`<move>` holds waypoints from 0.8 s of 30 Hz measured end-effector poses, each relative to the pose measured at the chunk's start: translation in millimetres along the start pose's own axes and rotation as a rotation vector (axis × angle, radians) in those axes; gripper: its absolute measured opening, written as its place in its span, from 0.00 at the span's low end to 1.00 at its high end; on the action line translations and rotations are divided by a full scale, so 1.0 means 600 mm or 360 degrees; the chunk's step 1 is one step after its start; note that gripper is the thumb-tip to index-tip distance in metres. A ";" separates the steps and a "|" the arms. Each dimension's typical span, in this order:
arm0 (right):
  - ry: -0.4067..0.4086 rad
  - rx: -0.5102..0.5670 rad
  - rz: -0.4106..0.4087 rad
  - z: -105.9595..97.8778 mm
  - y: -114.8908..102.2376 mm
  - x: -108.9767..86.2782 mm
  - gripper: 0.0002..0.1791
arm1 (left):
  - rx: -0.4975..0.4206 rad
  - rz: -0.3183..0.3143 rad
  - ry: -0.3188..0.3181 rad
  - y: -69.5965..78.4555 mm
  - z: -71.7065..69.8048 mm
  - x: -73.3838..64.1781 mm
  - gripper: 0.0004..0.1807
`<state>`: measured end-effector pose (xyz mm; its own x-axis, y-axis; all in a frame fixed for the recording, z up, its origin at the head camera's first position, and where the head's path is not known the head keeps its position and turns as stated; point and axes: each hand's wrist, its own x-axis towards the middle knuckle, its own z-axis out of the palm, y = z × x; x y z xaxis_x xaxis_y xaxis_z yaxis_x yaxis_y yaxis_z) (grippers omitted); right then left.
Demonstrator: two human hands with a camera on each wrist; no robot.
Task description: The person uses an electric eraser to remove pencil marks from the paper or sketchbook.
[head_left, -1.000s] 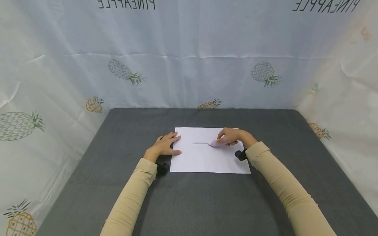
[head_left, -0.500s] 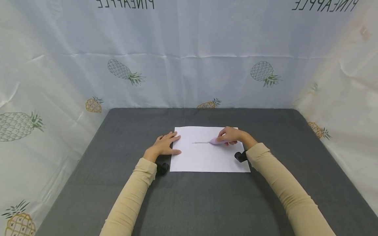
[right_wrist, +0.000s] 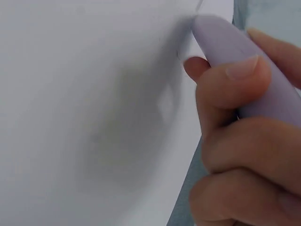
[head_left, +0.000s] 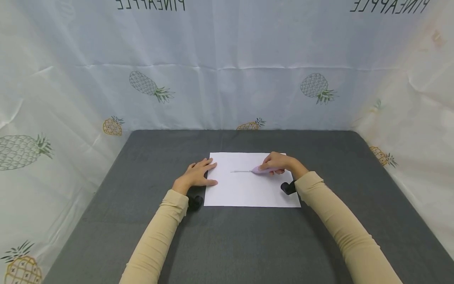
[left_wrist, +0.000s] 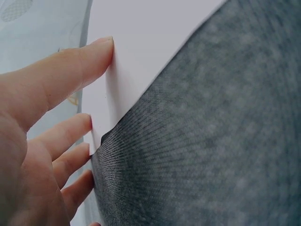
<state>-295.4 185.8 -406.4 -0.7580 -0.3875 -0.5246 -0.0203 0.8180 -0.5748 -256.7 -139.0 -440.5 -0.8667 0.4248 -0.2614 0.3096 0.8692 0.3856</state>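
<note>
A white sheet of paper lies on the dark grey table. My left hand rests on its left edge, fingers spread; in the left wrist view the thumb touches the paper near its edge. My right hand grips a lavender tool with a smooth, tapered body, thumb and fingers curled round it. Its narrow end points left and meets the right end of a thin grey line on the paper; whether that line is drawn or cut I cannot tell. In the right wrist view the tool's very tip is blurred.
The dark grey table extends around the paper on all sides. A pale curtain with printed pineapples hangs behind and beside it. Black wrist cameras sit at the left wrist and right wrist.
The lavender tool's tip has shifted slightly up, from just below the line's right end to level with it. The paper's far edge, slightly bowed half a second ago, lies flatter. The left hand stays still.
</note>
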 end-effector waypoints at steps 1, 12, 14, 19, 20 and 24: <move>-0.0012 -0.0008 0.0002 0.000 0.000 0.000 0.21 | -0.0005 -0.0002 -0.0006 0.000 0.000 0.000 0.44; 0.0005 -0.0014 0.0017 -0.002 -0.001 0.001 0.21 | -0.0015 -0.0003 -0.0016 0.002 0.003 0.002 0.44; -0.0002 -0.0018 0.0017 -0.004 -0.001 -0.002 0.20 | -0.0012 0.0000 -0.0015 0.001 0.004 0.002 0.44; -0.0029 -0.0045 -0.0017 -0.007 -0.002 -0.009 0.19 | 0.0004 0.0005 -0.0001 0.001 0.001 0.000 0.44; -0.0037 -0.0052 -0.0031 -0.007 -0.001 -0.009 0.19 | 0.0004 0.0005 0.0001 0.001 0.000 0.000 0.43; -0.0076 -0.0079 -0.0071 -0.007 -0.001 -0.009 0.18 | 0.0003 0.0020 0.0018 0.003 -0.003 -0.003 0.43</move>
<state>-294.0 189.2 -400.7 -0.7239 -0.4426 -0.5292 -0.0864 0.8192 -0.5670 -255.2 -138.5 -437.8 -0.8672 0.4326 -0.2466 0.3211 0.8644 0.3871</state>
